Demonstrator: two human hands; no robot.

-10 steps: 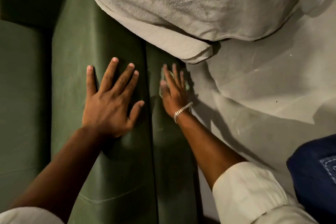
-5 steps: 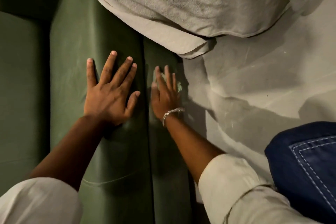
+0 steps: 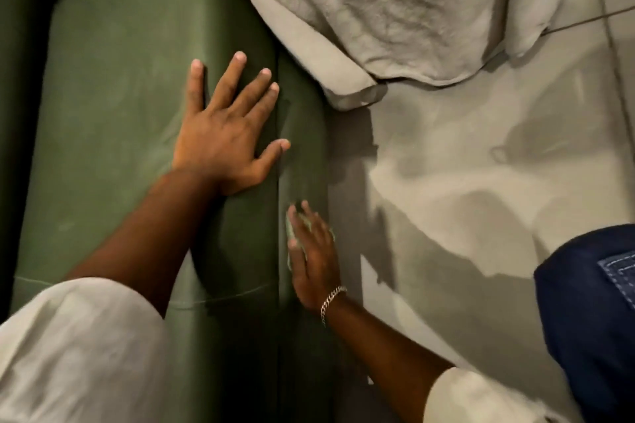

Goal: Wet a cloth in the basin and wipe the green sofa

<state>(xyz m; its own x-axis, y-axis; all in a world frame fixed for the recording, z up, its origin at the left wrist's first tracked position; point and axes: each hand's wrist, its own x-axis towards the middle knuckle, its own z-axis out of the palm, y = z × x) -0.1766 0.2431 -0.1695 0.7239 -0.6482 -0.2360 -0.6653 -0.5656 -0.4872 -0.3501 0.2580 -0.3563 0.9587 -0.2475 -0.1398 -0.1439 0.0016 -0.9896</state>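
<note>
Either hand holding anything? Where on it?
Nothing gripped. Right hand presses a pale cloth flat against the sofa, cloth mostly hidden under it; left hand rests bare on it.

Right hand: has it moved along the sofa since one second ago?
Yes. The right hand, pressing the cloth, slid toward the person along the green sofa, away from the towel.

We see the green sofa [image 3: 120,120], matte and smooth, with one stitched seam. Our small pale-green cloth [image 3: 290,233] lies flat against the sofa's narrow side panel, only its edges showing.
</note>
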